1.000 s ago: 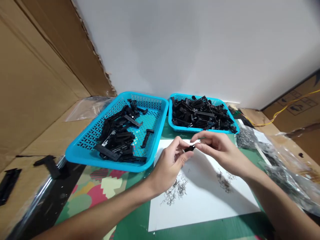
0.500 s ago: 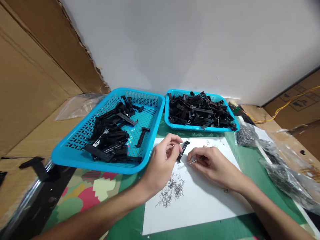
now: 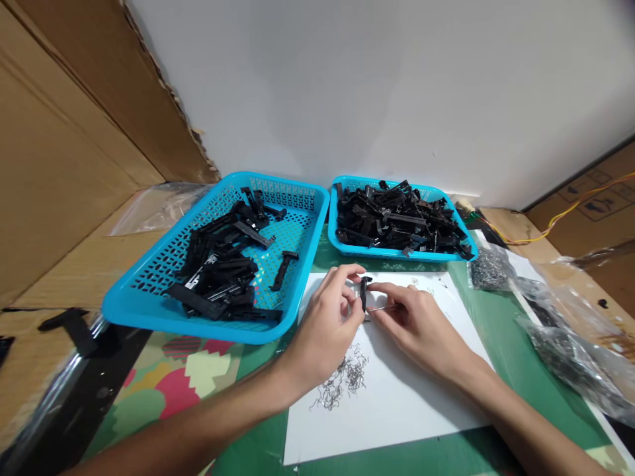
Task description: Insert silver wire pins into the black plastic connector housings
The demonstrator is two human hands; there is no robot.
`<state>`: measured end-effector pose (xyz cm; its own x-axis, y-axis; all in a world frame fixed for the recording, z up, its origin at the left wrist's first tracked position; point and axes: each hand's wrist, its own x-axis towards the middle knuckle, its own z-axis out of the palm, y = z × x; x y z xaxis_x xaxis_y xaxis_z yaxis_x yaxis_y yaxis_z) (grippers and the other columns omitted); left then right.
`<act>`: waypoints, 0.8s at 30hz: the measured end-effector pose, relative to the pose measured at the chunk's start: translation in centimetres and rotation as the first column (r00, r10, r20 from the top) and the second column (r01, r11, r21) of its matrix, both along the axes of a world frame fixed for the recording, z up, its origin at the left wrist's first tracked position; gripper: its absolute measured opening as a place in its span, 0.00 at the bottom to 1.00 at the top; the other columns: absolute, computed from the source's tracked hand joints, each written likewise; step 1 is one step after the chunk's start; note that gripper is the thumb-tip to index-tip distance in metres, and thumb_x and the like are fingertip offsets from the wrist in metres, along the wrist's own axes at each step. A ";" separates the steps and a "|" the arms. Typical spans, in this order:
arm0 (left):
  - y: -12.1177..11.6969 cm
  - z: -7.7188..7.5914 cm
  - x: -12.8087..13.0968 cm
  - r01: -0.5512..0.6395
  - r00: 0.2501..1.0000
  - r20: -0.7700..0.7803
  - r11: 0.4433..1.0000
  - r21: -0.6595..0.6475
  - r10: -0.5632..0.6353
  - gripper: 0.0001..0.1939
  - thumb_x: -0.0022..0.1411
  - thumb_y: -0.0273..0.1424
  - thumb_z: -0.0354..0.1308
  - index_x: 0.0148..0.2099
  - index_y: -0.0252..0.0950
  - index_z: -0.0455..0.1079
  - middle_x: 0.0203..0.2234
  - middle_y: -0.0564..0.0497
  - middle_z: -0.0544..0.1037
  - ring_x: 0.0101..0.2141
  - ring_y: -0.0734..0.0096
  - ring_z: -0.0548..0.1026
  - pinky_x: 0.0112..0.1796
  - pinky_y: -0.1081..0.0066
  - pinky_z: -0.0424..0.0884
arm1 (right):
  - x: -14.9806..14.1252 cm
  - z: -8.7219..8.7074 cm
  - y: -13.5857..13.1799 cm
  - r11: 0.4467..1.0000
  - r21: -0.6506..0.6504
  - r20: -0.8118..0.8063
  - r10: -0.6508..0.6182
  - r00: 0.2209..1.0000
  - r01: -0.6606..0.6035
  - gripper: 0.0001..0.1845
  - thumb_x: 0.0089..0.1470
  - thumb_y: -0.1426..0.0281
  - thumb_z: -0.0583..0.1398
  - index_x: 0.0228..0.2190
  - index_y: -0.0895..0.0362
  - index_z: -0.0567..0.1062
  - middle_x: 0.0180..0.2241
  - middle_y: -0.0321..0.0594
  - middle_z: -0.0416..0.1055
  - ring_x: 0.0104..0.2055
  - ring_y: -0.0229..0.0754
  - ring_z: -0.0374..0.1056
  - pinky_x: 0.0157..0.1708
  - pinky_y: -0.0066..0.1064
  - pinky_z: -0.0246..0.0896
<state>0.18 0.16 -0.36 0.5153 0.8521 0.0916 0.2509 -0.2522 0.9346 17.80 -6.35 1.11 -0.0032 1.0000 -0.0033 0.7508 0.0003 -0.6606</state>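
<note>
My left hand (image 3: 327, 324) pinches a narrow black plastic part (image 3: 364, 295), which stands nearly upright above the white sheet. My right hand (image 3: 421, 324) is closed on a thin metal rod (image 3: 383, 309), its tip close to the part's lower half. The right index finger reaches the part's right side; I cannot tell whether the rod touches it. Below my left hand, a loose pile of small bent wire pieces (image 3: 342, 380) lies on the white sheet (image 3: 391, 423).
A blue basket (image 3: 119, 314) with black parts stands on the left, another blue basket (image 3: 397, 254) heaped with them behind my hands. Clear bags of small metal pieces (image 3: 489, 268) lie at right. A loose black part (image 3: 72, 327) sits at far left.
Both hands came down and apart, showing the black part tilted and the rod in my right hand. Since then the part has turned more upright and my right hand has closed in on it.
</note>
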 end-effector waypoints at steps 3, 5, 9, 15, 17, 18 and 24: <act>0.1 -0.2 0.0 0.004 0.999 0.053 0.998 -0.059 -0.001 0.18 0.70 0.24 0.54 0.60 0.39 0.65 0.48 0.45 0.76 0.38 0.67 0.78 0.42 0.65 0.74 | -0.4 -0.1 -0.1 1.000 -0.005 -0.013 0.011 1.000 -0.011 0.20 0.65 0.65 0.60 0.55 0.57 0.78 0.25 0.35 0.71 0.28 0.42 0.63 0.33 0.34 0.53; 0.1 -0.3 0.0 0.021 0.994 0.111 0.995 -0.094 -0.011 0.19 0.71 0.25 0.54 0.63 0.39 0.63 0.53 0.43 0.74 0.40 0.67 0.79 0.43 0.64 0.76 | -0.6 0.1 -0.1 1.000 -0.002 -0.065 0.013 0.998 -0.013 0.20 0.66 0.63 0.61 0.56 0.57 0.78 0.25 0.34 0.71 0.28 0.42 0.63 0.33 0.33 0.53; 0.1 -0.5 0.0 0.083 0.974 0.218 0.991 -0.106 -0.058 0.17 0.73 0.27 0.55 0.61 0.41 0.68 0.59 0.44 0.71 0.52 0.62 0.78 0.52 0.64 0.77 | -0.6 0.7 -0.2 0.998 0.037 -0.093 0.052 0.994 -0.049 0.22 0.67 0.60 0.60 0.58 0.54 0.76 0.26 0.33 0.70 0.28 0.41 0.63 0.34 0.34 0.55; 0.3 -0.3 0.0 0.070 0.964 0.264 0.979 -0.192 -0.017 0.12 0.70 0.28 0.61 0.55 0.39 0.71 0.51 0.47 0.76 0.49 0.64 0.79 0.50 0.66 0.77 | 1.2 0.5 -0.3 0.991 0.119 -0.004 0.069 0.998 -0.068 0.20 0.66 0.67 0.62 0.58 0.51 0.76 0.31 0.36 0.74 0.33 0.43 0.66 0.38 0.35 0.57; 0.3 -0.1 0.0 0.058 0.965 0.263 0.972 -0.228 0.004 0.08 0.72 0.31 0.61 0.51 0.38 0.70 0.43 0.50 0.78 0.43 0.67 0.80 0.45 0.69 0.76 | 2.1 0.6 -0.3 0.988 0.153 -0.028 -0.003 1.000 0.008 0.13 0.65 0.66 0.63 0.51 0.52 0.78 0.29 0.34 0.71 0.32 0.42 0.65 0.36 0.34 0.56; 0.3 0.0 -0.1 0.049 0.967 0.256 0.970 -0.237 0.014 0.07 0.73 0.33 0.59 0.50 0.38 0.68 0.37 0.52 0.77 0.39 0.69 0.79 0.41 0.70 0.75 | 2.4 0.8 -0.3 0.985 0.165 -0.044 -0.044 0.998 0.051 0.09 0.65 0.65 0.63 0.46 0.53 0.78 0.27 0.33 0.69 0.31 0.41 0.64 0.34 0.33 0.55; 0.3 -0.1 -0.2 0.001 0.967 0.249 0.982 -0.190 0.047 0.05 0.78 0.36 0.52 0.51 0.42 0.62 0.31 0.58 0.73 0.28 0.76 0.69 0.30 0.73 0.65 | 2.3 2.1 -0.7 0.989 -0.029 -0.085 0.141 0.986 -0.144 0.07 0.64 0.67 0.64 0.32 0.54 0.78 0.25 0.32 0.69 0.27 0.38 0.62 0.33 0.33 0.54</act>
<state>-0.04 0.44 -0.45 0.4764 0.8776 0.0537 0.0056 -0.0641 0.9979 20.09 -7.01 3.17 -0.1472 0.9886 -0.0319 0.6876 0.0791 -0.7217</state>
